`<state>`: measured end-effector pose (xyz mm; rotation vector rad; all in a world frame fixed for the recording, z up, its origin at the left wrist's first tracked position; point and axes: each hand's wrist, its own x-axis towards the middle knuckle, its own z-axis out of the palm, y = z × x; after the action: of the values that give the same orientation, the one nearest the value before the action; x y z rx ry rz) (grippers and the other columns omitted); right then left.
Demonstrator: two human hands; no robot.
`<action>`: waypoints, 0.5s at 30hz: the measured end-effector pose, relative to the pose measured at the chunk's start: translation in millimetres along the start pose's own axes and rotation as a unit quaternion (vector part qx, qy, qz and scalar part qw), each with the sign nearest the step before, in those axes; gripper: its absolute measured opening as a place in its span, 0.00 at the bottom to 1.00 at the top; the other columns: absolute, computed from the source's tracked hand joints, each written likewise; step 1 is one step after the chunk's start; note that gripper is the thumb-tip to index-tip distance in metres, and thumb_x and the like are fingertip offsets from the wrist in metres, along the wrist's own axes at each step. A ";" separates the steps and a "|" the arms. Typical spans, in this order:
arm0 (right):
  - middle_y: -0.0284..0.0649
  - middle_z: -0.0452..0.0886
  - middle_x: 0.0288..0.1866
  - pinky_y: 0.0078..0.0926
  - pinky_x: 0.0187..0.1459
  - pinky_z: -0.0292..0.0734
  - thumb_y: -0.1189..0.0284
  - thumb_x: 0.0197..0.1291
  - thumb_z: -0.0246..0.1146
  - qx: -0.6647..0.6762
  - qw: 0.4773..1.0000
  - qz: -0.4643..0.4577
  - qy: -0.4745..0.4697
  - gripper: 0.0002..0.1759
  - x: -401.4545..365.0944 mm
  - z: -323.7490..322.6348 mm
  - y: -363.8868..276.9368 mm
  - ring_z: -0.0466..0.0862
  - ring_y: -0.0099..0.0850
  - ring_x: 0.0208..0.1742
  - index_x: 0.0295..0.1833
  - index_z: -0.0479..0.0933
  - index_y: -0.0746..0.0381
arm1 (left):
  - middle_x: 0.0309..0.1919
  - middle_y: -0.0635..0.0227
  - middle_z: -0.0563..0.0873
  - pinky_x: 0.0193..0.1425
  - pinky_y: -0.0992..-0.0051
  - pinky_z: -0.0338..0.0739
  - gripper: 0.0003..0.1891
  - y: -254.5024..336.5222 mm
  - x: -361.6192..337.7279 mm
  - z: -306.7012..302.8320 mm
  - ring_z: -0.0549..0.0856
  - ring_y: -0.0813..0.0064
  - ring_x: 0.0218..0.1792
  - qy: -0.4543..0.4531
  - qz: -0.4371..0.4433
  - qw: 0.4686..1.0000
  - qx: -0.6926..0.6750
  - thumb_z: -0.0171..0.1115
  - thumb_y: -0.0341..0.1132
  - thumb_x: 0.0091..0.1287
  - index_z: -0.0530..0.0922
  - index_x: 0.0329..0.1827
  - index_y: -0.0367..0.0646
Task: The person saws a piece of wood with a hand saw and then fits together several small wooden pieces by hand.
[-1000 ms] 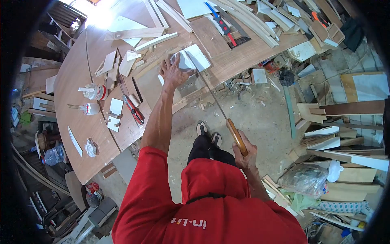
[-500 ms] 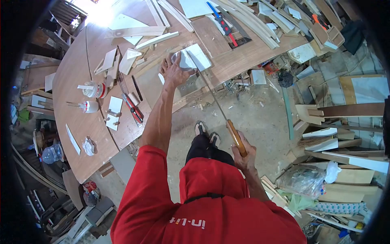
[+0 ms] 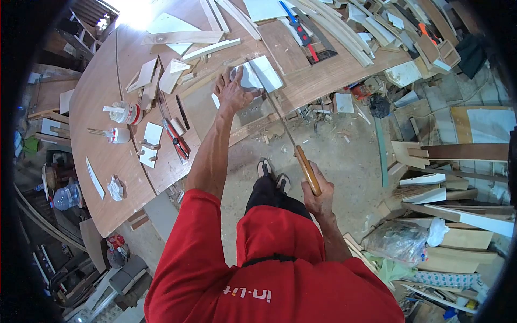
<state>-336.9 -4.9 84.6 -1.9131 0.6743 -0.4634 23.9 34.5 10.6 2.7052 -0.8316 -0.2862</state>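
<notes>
A white board piece (image 3: 267, 73) lies near the front edge of the wooden table (image 3: 99, 70). My left hand (image 3: 235, 96) presses on its left part, fingers spread. A saw (image 3: 284, 124) with a thin blade runs from the board over the table edge. Its wooden handle (image 3: 308, 171) is in my right hand (image 3: 319, 194), fingers wrapped round it. The far end of the blade lies across the board, just right of my left hand.
Left of my left arm are a red utility knife (image 3: 176, 141), a white tub (image 3: 125, 112) and a small white pot (image 3: 118, 135). Wood strips (image 3: 334, 32) and a blue-and-red tool (image 3: 299, 31) lie at the back. Offcuts (image 3: 458, 215) crowd the right side.
My right hand and the saw handle have moved slightly up and left, toward the table. My left hand stays on the board.
</notes>
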 end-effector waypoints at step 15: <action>0.49 0.85 0.44 0.23 0.35 0.78 0.79 0.61 0.61 0.012 1.000 -0.019 0.014 0.24 -9.8 -7.8 -2.8 0.82 0.25 0.31 0.64 0.73 0.66 | 0.79 0.55 0.53 0.76 0.40 0.45 0.60 2.5 0.2 -3.5 0.48 0.39 0.78 -0.001 -0.004 1.000 -0.007 0.70 0.74 0.42 0.59 0.79 0.60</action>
<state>-348.4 -3.2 90.1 -1.9038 0.6478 -0.5207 23.7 33.2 14.7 2.6974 -0.8157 -0.2967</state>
